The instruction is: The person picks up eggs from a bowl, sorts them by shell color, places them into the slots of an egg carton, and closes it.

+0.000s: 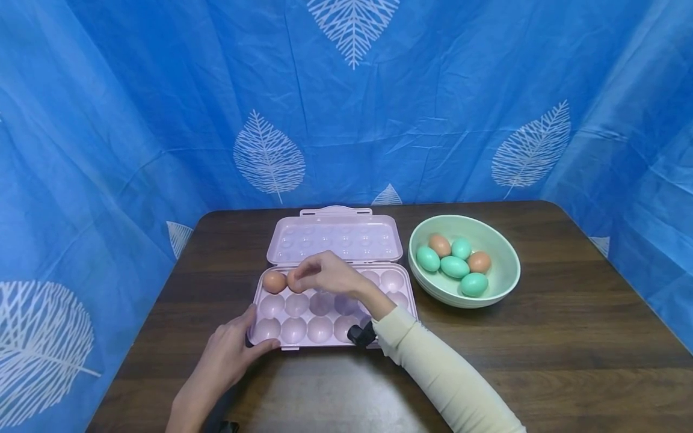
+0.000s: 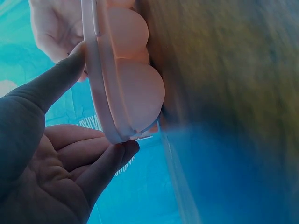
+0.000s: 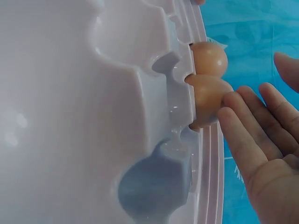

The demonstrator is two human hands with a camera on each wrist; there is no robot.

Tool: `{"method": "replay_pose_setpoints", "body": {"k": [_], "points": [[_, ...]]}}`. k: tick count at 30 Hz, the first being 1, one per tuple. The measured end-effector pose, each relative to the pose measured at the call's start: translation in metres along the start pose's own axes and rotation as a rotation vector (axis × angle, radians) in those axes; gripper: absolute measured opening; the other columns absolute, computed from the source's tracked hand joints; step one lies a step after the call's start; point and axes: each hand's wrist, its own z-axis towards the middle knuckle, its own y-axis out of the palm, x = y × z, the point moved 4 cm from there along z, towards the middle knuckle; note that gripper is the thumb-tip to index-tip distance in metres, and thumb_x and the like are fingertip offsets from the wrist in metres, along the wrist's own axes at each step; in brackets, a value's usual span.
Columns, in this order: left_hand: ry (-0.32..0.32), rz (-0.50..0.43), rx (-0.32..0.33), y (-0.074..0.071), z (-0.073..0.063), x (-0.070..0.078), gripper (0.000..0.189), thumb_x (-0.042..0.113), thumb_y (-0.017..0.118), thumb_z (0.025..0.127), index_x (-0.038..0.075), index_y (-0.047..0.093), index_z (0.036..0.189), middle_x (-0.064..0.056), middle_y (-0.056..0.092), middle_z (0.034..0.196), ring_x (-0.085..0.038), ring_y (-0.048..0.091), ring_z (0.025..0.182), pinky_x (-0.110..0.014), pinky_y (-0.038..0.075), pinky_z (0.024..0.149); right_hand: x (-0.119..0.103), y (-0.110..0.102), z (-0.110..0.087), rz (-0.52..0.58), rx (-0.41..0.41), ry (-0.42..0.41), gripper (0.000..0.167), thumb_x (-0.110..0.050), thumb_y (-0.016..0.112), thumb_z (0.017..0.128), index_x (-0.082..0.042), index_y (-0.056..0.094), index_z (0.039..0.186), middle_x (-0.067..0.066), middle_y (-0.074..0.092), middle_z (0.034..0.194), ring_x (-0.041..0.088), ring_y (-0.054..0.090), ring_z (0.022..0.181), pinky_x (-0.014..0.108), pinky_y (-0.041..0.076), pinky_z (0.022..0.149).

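Touching egg (image 3: 209, 100) in tray (image 1: 320, 329), right fingers (image 3: 244, 135)

Some kinda curtained-off nook, can't tell if home or studio: blue leaf-print cloth (image 1: 433, 90) hangs on 3 sides of a dark wood-look table (image 1: 568, 337).

Reaches leftward with the right hand (image 1: 327, 273) — thumb (image 3: 288, 72) parted from straight fingers (image 3: 242, 140); holds the left hand (image 1: 231, 344) nearer — with thumb spread.

On the counter (image 1: 568, 361) we see the tray (image 1: 320, 304) at centre, eggs (image 1: 274, 282) in its upper-left corner, the bowl (image 1: 500, 257) at right.
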Motion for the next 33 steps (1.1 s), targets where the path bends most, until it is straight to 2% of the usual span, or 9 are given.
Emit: {"method": "replay_pose_setpoints", "body": {"k": [4, 6, 11, 15, 24, 33], "points": [[0.006, -0.004, 0.005, 0.001, 0.0, 0.0, 0.09, 0.038, 0.08, 0.082, -0.013, 0.039, 0.143, -0.032, 0.05, 0.137, -0.045, 0.052, 0.124, -0.056, 0.045, 0.098, 0.0, -0.003, -0.003, 0.031, 0.012, -0.013, 0.024, -0.011, 0.073, 0.088, 0.0, 0.07, 0.109, 0.003, 0.071, 0.1, 0.014, 0.065, 0.093, 0.029, 0.054, 0.083], [0.006, -0.005, 0.003, 0.001, -0.001, 0.0, 0.09, 0.038, 0.08, 0.082, -0.014, 0.039, 0.143, -0.032, 0.05, 0.137, -0.045, 0.052, 0.124, -0.056, 0.045, 0.098, 0.0, -0.005, -0.005, 0.058, 0.027, -0.024, 0.026, -0.009, 0.073, 0.088, 0.002, 0.067, 0.111, 0.007, 0.071, 0.102, 0.015, 0.066, 0.094, 0.029, 0.055, 0.082], [0.015, 0.002, 0.009, 0.002, -0.001, 0.0, 0.09, 0.039, 0.08, 0.082, -0.014, 0.04, 0.142, -0.033, 0.05, 0.136, -0.045, 0.053, 0.123, -0.056, 0.045, 0.098, -0.001, -0.013, -0.01, 0.093, 0.064, -0.075, 0.038, -0.003, 0.069, 0.087, 0.009, 0.06, 0.122, 0.02, 0.067, 0.116, 0.025, 0.065, 0.107, 0.029, 0.052, 0.092], [0.021, 0.015, 0.026, 0.001, -0.001, 0.0, 0.089, 0.04, 0.08, 0.082, -0.015, 0.041, 0.141, -0.034, 0.051, 0.135, -0.047, 0.053, 0.121, -0.058, 0.045, 0.097, -0.004, -0.023, -0.015, 0.08, 0.094, -0.109, 0.044, -0.004, 0.069, 0.086, 0.01, 0.058, 0.127, 0.023, 0.063, 0.124, 0.031, 0.06, 0.117, 0.029, 0.047, 0.1], [-0.023, 0.009, -0.026, 0.001, 0.0, 0.001, 0.095, 0.047, 0.077, 0.082, -0.012, 0.038, 0.144, -0.031, 0.047, 0.14, -0.046, 0.049, 0.126, -0.057, 0.043, 0.099, 0.004, -0.048, -0.029, 0.063, 0.188, -0.121, 0.046, -0.004, 0.07, 0.087, 0.009, 0.058, 0.128, 0.027, 0.059, 0.129, 0.034, 0.058, 0.122, 0.031, 0.045, 0.104], [0.004, 0.018, 0.002, 0.002, 0.0, 0.0, 0.092, 0.044, 0.078, 0.082, -0.014, 0.04, 0.142, -0.032, 0.049, 0.138, -0.047, 0.051, 0.124, -0.057, 0.044, 0.098, 0.008, -0.066, -0.048, 0.095, 0.249, -0.143, 0.046, 0.0, 0.069, 0.087, 0.012, 0.056, 0.129, 0.029, 0.058, 0.131, 0.039, 0.054, 0.125, 0.033, 0.044, 0.105]]}}
